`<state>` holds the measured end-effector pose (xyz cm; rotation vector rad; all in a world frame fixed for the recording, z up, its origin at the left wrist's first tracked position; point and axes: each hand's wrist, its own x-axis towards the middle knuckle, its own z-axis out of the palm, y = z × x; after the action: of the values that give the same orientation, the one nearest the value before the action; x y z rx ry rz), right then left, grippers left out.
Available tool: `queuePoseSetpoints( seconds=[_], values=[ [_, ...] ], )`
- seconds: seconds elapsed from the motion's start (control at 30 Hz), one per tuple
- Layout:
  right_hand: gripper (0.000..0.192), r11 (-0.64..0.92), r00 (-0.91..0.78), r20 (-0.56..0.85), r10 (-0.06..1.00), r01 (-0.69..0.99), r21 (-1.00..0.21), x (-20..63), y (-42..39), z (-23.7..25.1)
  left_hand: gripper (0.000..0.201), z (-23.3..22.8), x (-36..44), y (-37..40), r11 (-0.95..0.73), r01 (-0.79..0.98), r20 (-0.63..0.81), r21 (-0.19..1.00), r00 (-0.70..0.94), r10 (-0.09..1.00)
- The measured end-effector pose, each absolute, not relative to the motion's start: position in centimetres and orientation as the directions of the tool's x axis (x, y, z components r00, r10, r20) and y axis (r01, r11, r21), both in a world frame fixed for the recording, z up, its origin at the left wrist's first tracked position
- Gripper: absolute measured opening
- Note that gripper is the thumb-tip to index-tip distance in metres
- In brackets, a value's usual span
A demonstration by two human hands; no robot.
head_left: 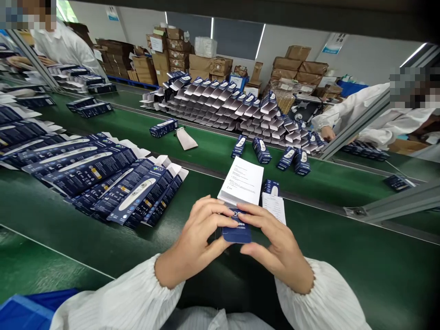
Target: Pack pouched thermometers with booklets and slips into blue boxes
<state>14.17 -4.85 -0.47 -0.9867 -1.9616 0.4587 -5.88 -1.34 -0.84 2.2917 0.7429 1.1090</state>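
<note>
My left hand (196, 238) and my right hand (275, 250) both grip a small dark blue carton (237, 231) held just above the green table. A white printed leaflet stack (242, 182) lies right behind the carton, touching my fingertips. A second blue carton (271, 187) and a white sheet (274, 206) lie beside the leaflets. To my left spreads a fan of flat unfolded blue cartons (113, 183) printed with a thermometer picture.
A green conveyor belt (213, 151) runs across behind, carrying several assembled blue boxes (261, 151) and one white pouch (186, 138). Rows of open-flapped cartons (233, 107) stand beyond. People in white coats work at far left (65, 46) and right (371, 114). Brown cardboard boxes (172, 50) are stacked at the back.
</note>
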Motion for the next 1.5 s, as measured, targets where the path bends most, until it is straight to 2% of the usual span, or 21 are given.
queuePoseSetpoints(
  seconds=[0.07, 0.13, 0.23, 0.37, 0.43, 0.53, 0.67, 0.77, 0.83, 0.9, 0.97, 1.0, 1.07, 1.13, 1.17, 1.23, 1.3, 1.37, 1.4, 1.43, 1.5],
  values=[
    [0.042, 0.631, -0.324, 0.547, 0.772, 0.499, -0.594, 14.4, -5.0, -0.4, 0.037, -1.3, -6.5, -1.2, -0.802, 0.299, 0.572, 0.516, 0.577, 0.583],
    [0.043, 0.64, -0.291, 0.594, 0.75, 0.545, -0.541, 14.1, -5.2, -0.7, 0.04, -1.7, -6.6, -1.3, -0.793, 0.326, 0.545, 0.515, 0.59, 0.596],
    [0.041, 0.623, -0.23, 0.622, 0.748, 0.567, -0.539, 13.4, -5.5, -1.2, 0.038, -1.8, -6.1, -1.9, -0.719, 0.314, 0.51, 0.619, 0.535, 0.673],
    [0.024, 0.529, -0.128, 0.556, 0.821, 0.536, -0.658, 13.1, -6.0, -0.8, 0.021, -0.9, -5.1, -2.6, -0.505, 0.166, 0.413, 0.847, 0.394, 0.821],
    [0.018, 0.519, -0.131, 0.541, 0.831, 0.531, -0.669, 13.1, -6.1, -0.5, 0.014, -0.4, -5.0, -2.6, -0.441, 0.139, 0.361, 0.887, 0.386, 0.849],
    [0.021, 0.592, -0.241, 0.569, 0.786, 0.558, -0.582, 13.3, -6.3, -0.3, 0.011, -0.2, -5.6, -2.4, -0.516, 0.199, 0.395, 0.833, 0.439, 0.807],
    [0.034, 0.693, -0.37, 0.625, 0.688, 0.59, -0.414, 13.7, -6.4, -0.5, 0.018, -0.8, -6.6, -2.2, -0.715, 0.317, 0.525, 0.623, 0.508, 0.683],
    [0.03, 0.705, -0.411, 0.625, 0.664, 0.624, -0.337, 14.1, -6.3, 0.0, 0.021, -1.2, -6.6, -2.4, -0.771, 0.35, 0.569, 0.532, 0.526, 0.632],
    [0.016, 0.682, -0.438, 0.584, 0.683, 0.669, -0.296, 14.2, -6.2, 0.9, 0.028, -1.6, -6.1, -2.6, -0.706, 0.309, 0.532, 0.637, 0.488, 0.693],
    [0.008, 0.645, -0.471, 0.509, 0.721, 0.725, -0.241, 13.9, -5.9, 2.3, 0.051, -2.1, -5.4, -2.8, -0.536, 0.261, 0.388, 0.803, 0.454, 0.802],
    [0.027, 0.622, -0.517, 0.412, 0.75, 0.764, -0.173, 13.6, -5.5, 3.8, 0.072, -2.4, -4.8, -3.0, -0.356, 0.282, 0.191, 0.891, 0.479, 0.857],
    [0.037, 0.63, -0.55, 0.361, 0.753, 0.761, -0.155, 13.7, -5.3, 4.5, 0.077, -2.5, -4.8, -2.9, -0.308, 0.306, 0.12, 0.901, 0.505, 0.854],
    [0.05, 0.661, -0.598, 0.296, 0.745, 0.72, -0.208, 14.9, -4.8, 5.6, 0.078, -2.3, -5.1, -2.6, -0.283, 0.307, 0.074, 0.908, 0.548, 0.833],
    [0.048, 0.604, -0.51, 0.325, 0.796, 0.702, -0.378, 17.7, -4.3, 6.2, 0.071, -1.5, -5.9, -1.8, -0.288, 0.262, 0.124, 0.921, 0.504, 0.855],
    [0.046, 0.518, -0.383, 0.354, 0.853, 0.702, -0.489, 19.7, -3.9, 6.1, 0.063, -0.9, -6.3, -1.2, -0.301, 0.264, 0.164, 0.916, 0.439, 0.883],
    [0.043, 0.225, 0.052, 0.343, 0.938, 0.664, -0.713, 24.4, -3.0, 5.1, 0.045, 0.3, -6.6, 0.1, -0.382, 0.356, 0.288, 0.852, 0.29, 0.913],
    [0.039, -0.044, 0.471, 0.179, 0.864, 0.423, -0.905, 28.9, -1.5, 3.0, 0.033, 1.3, -5.8, 1.4, -0.539, 0.459, 0.469, 0.706, 0.267, 0.842],
    [0.034, -0.122, 0.58, 0.09, 0.809, 0.316, -0.941, 32.3, 0.4, 0.2, 0.03, 1.6, -3.7, 2.5, -0.707, 0.473, 0.586, 0.526, 0.401, 0.704],
    [0.031, -0.172, 0.608, 0.03, 0.794, 0.271, -0.947, 33.4, 1.5, -1.2, 0.032, 1.5, -2.4, 3.0, -0.758, 0.469, 0.59, 0.453, 0.48, 0.649],
    [0.028, -0.205, 0.619, -0.017, 0.785, 0.234, -0.95, 34.1, 2.7, -2.6, 0.034, 1.2, -0.9, 3.3, -0.782, 0.482, 0.559, 0.395, 0.549, 0.621],
    [0.025, -0.237, 0.611, -0.082, 0.788, 0.178, -0.955, 34.5, 5.1, -4.7, 0.045, 0.3, 1.7, 3.6, -0.772, 0.563, 0.444, 0.295, 0.634, 0.632]
  ],
)
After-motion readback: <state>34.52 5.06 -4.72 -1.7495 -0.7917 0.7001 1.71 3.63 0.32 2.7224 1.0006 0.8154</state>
